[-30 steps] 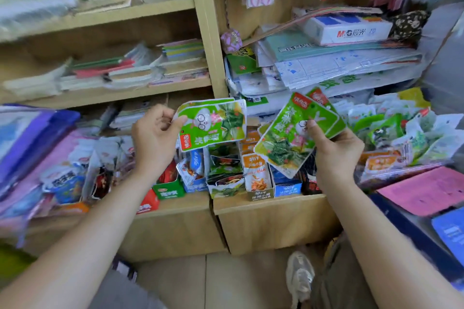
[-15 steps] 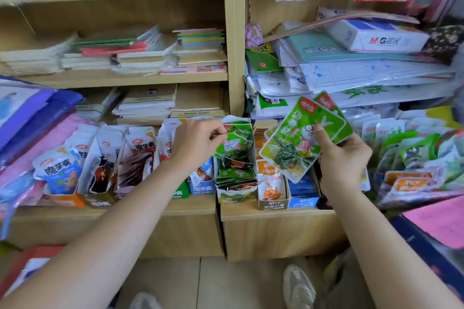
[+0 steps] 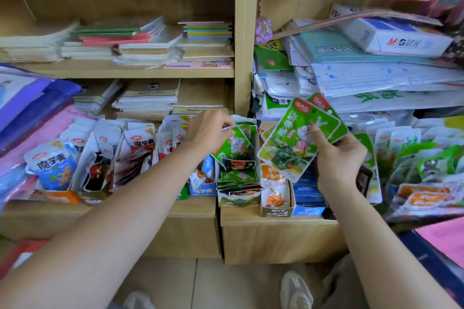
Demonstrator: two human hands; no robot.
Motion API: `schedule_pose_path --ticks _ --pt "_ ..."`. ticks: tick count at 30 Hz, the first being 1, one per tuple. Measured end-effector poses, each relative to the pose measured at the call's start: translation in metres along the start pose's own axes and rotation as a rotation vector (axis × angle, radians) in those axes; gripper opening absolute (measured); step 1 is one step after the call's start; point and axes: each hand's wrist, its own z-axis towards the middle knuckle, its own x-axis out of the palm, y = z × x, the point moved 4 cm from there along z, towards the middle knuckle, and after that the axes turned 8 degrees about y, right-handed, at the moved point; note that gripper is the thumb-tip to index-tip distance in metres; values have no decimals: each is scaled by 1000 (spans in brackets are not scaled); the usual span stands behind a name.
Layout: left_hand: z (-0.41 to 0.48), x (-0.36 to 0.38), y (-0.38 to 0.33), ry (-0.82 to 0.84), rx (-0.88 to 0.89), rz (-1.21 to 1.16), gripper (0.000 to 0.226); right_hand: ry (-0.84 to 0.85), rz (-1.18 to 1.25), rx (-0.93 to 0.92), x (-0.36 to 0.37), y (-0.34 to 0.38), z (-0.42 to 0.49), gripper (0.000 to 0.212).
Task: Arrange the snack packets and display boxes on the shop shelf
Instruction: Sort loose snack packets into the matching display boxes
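My left hand [image 3: 209,132] pinches the top edge of a green snack packet [image 3: 234,147] that stands in the back of an open green display box [image 3: 238,198] on the low shelf. My right hand [image 3: 336,155] grips a small fan of green packets [image 3: 296,143] just right of that box, held above an orange display box [image 3: 276,198] and a blue one [image 3: 307,206]. More green packets lie stacked in the front of the green box.
White, red and blue packets [image 3: 100,155] stand in rows along the shelf to the left. A loose heap of green and orange packets [image 3: 421,165] lies on the right. Notebooks [image 3: 150,45] and paper stacks [image 3: 376,68] fill the shelves above. My shoes stand on the tiled floor below.
My left hand has carried its green packet down and right into the green display box. My right hand has stayed about where it was with its packets. The camera has turned left.
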Motion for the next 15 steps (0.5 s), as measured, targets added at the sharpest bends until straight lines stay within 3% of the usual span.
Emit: schedule_pose_path --ticks 4,10,15 --pt "-24 -6 5 -77 80 -127 45 106 10 15 14 -4 3 3" --pt "-72 10 11 -295 222 -42 16 163 -32 -13 32 -7 -1 8" --pt "-74 34 1 -126 296 128 41 103 -22 5 20 -10 1 9"
